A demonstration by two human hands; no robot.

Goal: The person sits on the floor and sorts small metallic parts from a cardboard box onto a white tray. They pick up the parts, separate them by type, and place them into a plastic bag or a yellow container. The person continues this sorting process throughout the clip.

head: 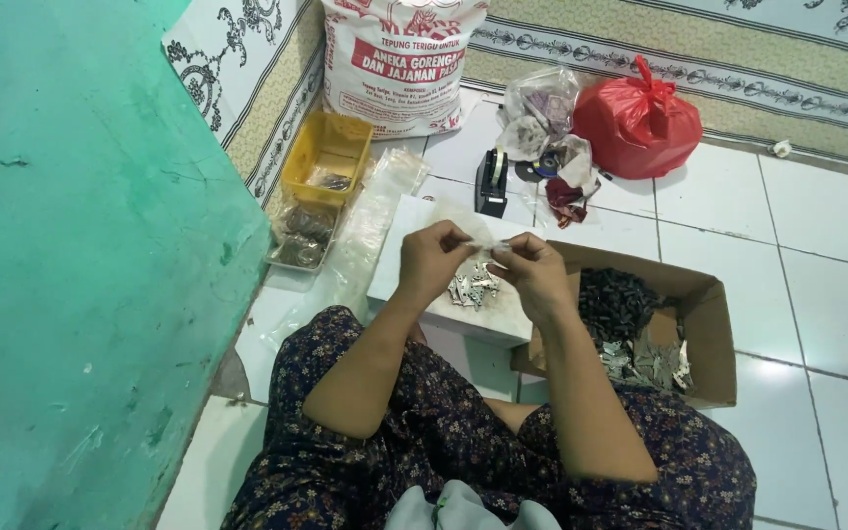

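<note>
My left hand (431, 259) and my right hand (538, 276) meet above a white flat block (404, 255) on the floor. Together they pinch a small clear plastic bag (478, 234) by its mouth. Under the hands lies a little heap of small silver metal pieces (472, 288) on the block. My legs in dark floral cloth are crossed in front of it.
A cardboard box (714, 334) at the right holds dark screws and silver parts. Behind are a black tape dispenser (491, 182), a red plastic bag (640, 123), clear bags, a yellow tray (328, 157), a white sack (399, 64). A green wall (80, 255) stands at the left.
</note>
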